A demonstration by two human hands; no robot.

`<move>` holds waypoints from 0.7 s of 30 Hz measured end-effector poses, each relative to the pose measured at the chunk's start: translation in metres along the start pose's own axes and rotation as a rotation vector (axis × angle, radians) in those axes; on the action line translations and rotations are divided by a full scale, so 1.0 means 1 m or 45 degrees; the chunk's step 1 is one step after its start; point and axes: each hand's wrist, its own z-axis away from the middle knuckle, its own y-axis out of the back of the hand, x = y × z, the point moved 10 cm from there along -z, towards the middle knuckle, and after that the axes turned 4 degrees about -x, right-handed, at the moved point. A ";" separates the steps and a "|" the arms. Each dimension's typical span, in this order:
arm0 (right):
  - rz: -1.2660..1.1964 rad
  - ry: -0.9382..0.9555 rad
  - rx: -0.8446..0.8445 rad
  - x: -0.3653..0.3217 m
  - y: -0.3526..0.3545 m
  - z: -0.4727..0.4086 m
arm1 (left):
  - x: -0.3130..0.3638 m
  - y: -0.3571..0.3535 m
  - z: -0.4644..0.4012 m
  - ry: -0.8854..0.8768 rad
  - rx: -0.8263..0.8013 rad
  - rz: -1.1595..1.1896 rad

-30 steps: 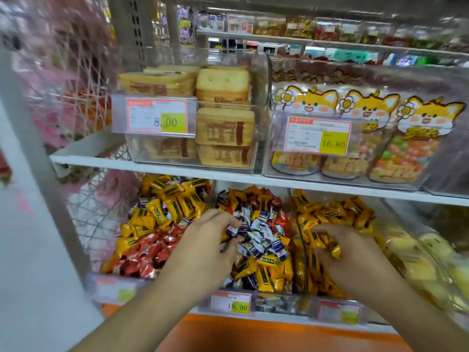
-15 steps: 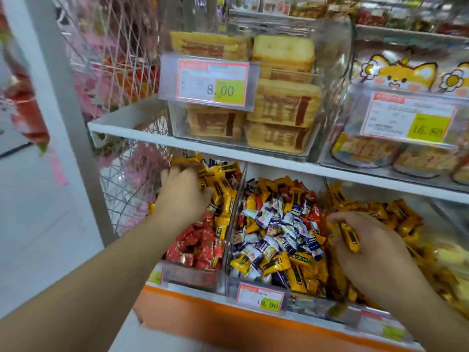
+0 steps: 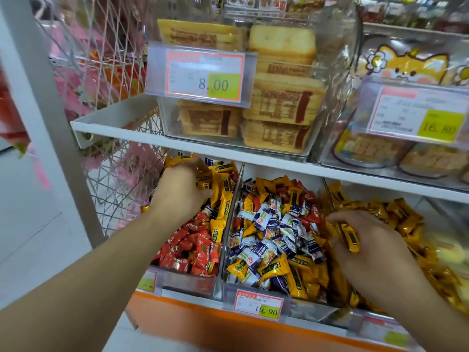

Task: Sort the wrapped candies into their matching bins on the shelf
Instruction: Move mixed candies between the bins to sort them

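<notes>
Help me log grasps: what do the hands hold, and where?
Right hand pinches a yellow candy along its length. Left hand is among yellow candies; hold unclear.

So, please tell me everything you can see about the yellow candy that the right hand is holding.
The yellow candy is a long, narrow bar in a glossy yellow wrapper, like foil or plastic, with a dark panel of print too blurred to read. It lies tilted, its lower end toward the camera and sticking out past the fingers. The right hand grips it with curled fingers over the right bin, just above a heap of similar yellow candies.
</notes>
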 end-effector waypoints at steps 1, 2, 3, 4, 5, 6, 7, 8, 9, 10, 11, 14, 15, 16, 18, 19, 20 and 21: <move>-0.002 0.000 -0.004 0.000 0.000 0.001 | 0.002 0.006 0.002 -0.008 0.041 0.023; -0.004 -0.003 -0.010 0.000 0.001 0.002 | 0.005 0.012 0.005 -0.014 0.078 0.051; -0.004 -0.006 -0.013 0.000 0.002 0.004 | 0.006 0.017 0.007 0.000 0.104 0.088; -0.002 -0.008 -0.015 0.000 0.003 0.005 | 0.006 0.022 0.011 0.029 0.132 0.138; 0.000 -0.006 -0.012 0.000 0.004 0.006 | 0.003 0.025 0.014 0.073 0.147 0.201; -0.005 -0.008 -0.008 -0.001 0.006 0.006 | 0.001 0.028 0.019 0.117 0.150 0.270; -0.013 -0.012 -0.008 -0.002 0.007 0.007 | 0.000 0.029 0.023 0.133 0.137 0.332; -0.018 -0.012 -0.009 -0.005 0.007 0.008 | 0.000 0.029 0.028 0.132 0.101 0.390; -0.016 -0.004 -0.014 -0.008 0.007 0.008 | 0.002 0.027 0.033 0.135 0.050 0.459; -0.011 0.012 -0.023 -0.013 0.006 0.009 | 0.006 0.025 0.039 0.146 -0.008 0.535; -0.010 0.030 -0.037 -0.019 0.005 0.010 | 0.010 0.021 0.047 0.162 -0.074 0.614; -0.062 0.121 -0.089 -0.041 0.002 0.015 | 0.037 0.008 0.070 0.171 -0.257 0.837; -0.129 0.160 -0.137 -0.048 -0.001 0.019 | 0.049 0.004 0.078 0.157 -0.310 0.880; -0.222 0.193 -0.204 -0.054 -0.005 0.023 | 0.060 0.000 0.085 0.149 -0.351 0.906; -0.408 0.221 -0.345 -0.063 -0.012 0.034 | 0.081 -0.010 0.101 0.151 -0.411 0.945; -0.471 0.225 -0.392 -0.065 -0.014 0.040 | 0.091 -0.015 0.108 0.150 -0.438 0.955; -0.510 0.225 -0.407 -0.066 -0.014 0.045 | 0.101 -0.020 0.115 0.143 -0.470 0.958; -0.529 0.218 -0.389 -0.064 -0.012 0.048 | 0.112 -0.026 0.121 0.124 -0.511 0.961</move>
